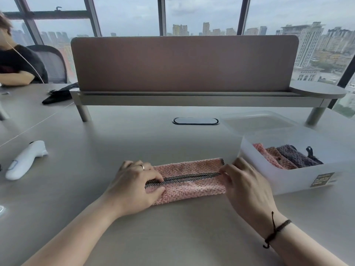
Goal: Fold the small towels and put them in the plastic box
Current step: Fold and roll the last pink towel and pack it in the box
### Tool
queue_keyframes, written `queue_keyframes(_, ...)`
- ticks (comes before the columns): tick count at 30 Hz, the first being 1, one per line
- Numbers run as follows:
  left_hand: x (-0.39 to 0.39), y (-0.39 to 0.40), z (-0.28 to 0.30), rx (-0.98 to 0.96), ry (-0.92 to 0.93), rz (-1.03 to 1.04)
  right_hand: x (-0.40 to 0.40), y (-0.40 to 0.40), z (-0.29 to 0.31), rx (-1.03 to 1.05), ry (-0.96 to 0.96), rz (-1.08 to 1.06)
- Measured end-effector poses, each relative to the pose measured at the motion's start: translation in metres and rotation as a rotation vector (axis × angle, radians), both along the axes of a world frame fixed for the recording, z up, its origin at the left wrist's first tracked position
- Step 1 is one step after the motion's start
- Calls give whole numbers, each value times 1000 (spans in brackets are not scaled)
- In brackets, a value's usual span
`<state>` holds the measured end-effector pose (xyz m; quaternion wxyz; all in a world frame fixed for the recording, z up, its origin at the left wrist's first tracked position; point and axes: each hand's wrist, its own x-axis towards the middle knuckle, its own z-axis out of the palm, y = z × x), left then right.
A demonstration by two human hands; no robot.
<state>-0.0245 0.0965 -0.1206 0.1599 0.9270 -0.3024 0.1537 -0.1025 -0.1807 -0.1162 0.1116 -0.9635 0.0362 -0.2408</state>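
Left hand (134, 186) sits on the left end of the pink towel (189, 179), fingers curled, fingertips pressing the black-checked hem and thumb tucked under the near edge, so it grips that end. Ring on one finger. Right hand (245, 187) is at the towel's right end, fingers bent and pinching the hem strip there; a dark cord bracelet (276, 229) circles that wrist. The towel lies flat on the grey desk (172, 237) between the two hands, folded into a long narrow band, both long edges turned in so the checked hems meet along the middle.

Translucent plastic box (299, 175) stands just beside the right hand, to its right, touching or nearly touching the towel's right end. Inside are folded towels side by side: a pink one (262, 150), an orange-brown one (278, 156), a dark purple one (295, 154). The box lid (257, 120) lies behind it.

White handheld device (25, 160) lies well apart at left. A desk divider panel (184, 64) stands at the back, with an oval cable grommet (195, 121) below it. Another person's arm (15, 77) rests on the far left table near a black cloth item (57, 96).
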Motion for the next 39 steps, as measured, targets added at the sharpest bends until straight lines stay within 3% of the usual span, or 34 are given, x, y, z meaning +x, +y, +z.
queue_keyframes(3,-8,-5,5,29,40,-33,-9,19,0,58,29,30)
queue_keyframes(5,-16,-9,10,-36,159,-116,-12,32,0,87,96,59)
queue_keyframes(9,-32,-15,19,-409,810,-464,-10,35,0,36,291,91)
queue_keyframes(11,-35,-18,17,-547,920,-522,-7,29,-1,52,396,174)
queue_keyframes(12,-34,-20,14,-592,875,-501,-5,25,-2,54,441,209)
queue_keyframes(14,-27,-22,5,-525,516,-386,-2,19,-3,43,498,252)
queue_keyframes(16,-17,-21,-4,-286,127,-308,0,15,-3,21,526,273)
queue_keyframes(17,-12,-18,-6,-156,82,-279,0,15,-3,7,532,278)
queue_keyframes(21,-11,-19,-7,221,280,-207,1,15,-3,-28,545,287)
queue_keyframes(24,-19,-29,-4,340,317,-171,0,16,-4,-54,553,283)
queue_keyframes(34,-22,-33,-2,441,305,-45,-1,11,-2,22,540,351)
queue_keyframes(39,-13,-24,-7,341,308,53,-1,2,-5,-44,548,494)
